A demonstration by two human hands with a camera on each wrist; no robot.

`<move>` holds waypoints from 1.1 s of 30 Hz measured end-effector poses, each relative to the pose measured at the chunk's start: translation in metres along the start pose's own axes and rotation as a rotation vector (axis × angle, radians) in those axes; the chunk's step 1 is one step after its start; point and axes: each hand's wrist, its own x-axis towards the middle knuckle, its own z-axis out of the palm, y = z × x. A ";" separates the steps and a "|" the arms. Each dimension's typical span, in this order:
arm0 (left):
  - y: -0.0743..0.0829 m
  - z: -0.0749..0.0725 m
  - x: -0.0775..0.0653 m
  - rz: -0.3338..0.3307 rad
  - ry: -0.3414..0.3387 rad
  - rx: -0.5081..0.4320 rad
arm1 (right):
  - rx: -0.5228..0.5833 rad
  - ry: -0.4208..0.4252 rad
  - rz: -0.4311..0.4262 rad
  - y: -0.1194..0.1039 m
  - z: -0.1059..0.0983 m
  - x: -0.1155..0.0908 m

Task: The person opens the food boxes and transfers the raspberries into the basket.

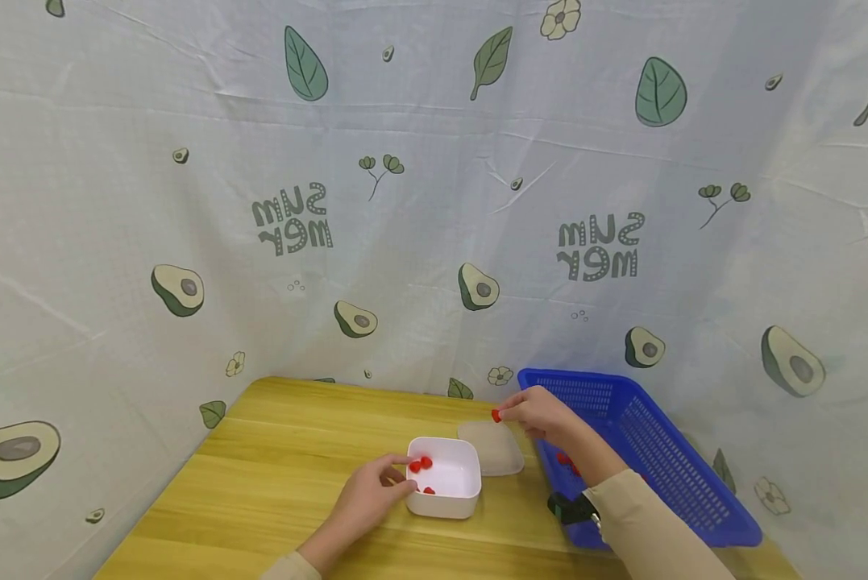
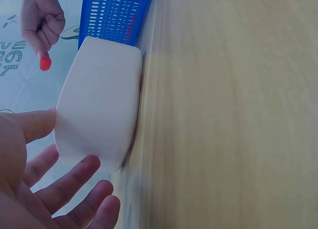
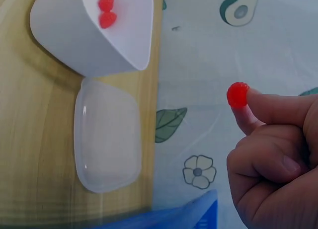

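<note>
A small red berry (image 3: 238,95), bumpy like a raspberry, is pinched between the thumb and index finger of my right hand (image 1: 540,412). The other fingers of that hand are curled in. It is raised near the blue basket's far left corner, above a translucent lid (image 1: 497,449). My left hand (image 1: 371,493) is at the left side of a white box (image 1: 444,506), its fingers loosely spread and fingertips right at the wall and rim. Inside the box are several red berries (image 1: 425,462), two together by the left wall.
A blue perforated basket (image 1: 683,451) stands at the right with more red berries (image 1: 564,458) in it, partly hidden by my right forearm. A black object (image 1: 573,509) is at the basket's near left edge. Behind the wooden table (image 1: 296,435) hangs a printed curtain (image 1: 419,242).
</note>
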 end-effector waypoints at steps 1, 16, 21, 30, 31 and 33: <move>0.000 0.000 0.000 -0.001 -0.002 -0.003 | 0.001 0.004 -0.002 0.001 -0.004 0.000; 0.004 -0.003 -0.002 -0.012 -0.013 -0.008 | -0.019 0.017 0.001 0.024 -0.051 -0.001; 0.003 -0.002 -0.002 0.005 -0.015 -0.008 | -0.043 0.037 0.018 0.034 -0.064 -0.003; 0.003 -0.002 -0.002 0.006 -0.019 -0.006 | -0.053 0.061 0.045 0.059 -0.088 -0.006; 0.003 -0.002 -0.002 0.006 -0.020 -0.007 | -0.058 0.058 0.047 0.061 -0.090 -0.006; 0.003 -0.002 -0.002 0.009 -0.019 -0.006 | -0.064 0.073 0.063 0.066 -0.093 -0.008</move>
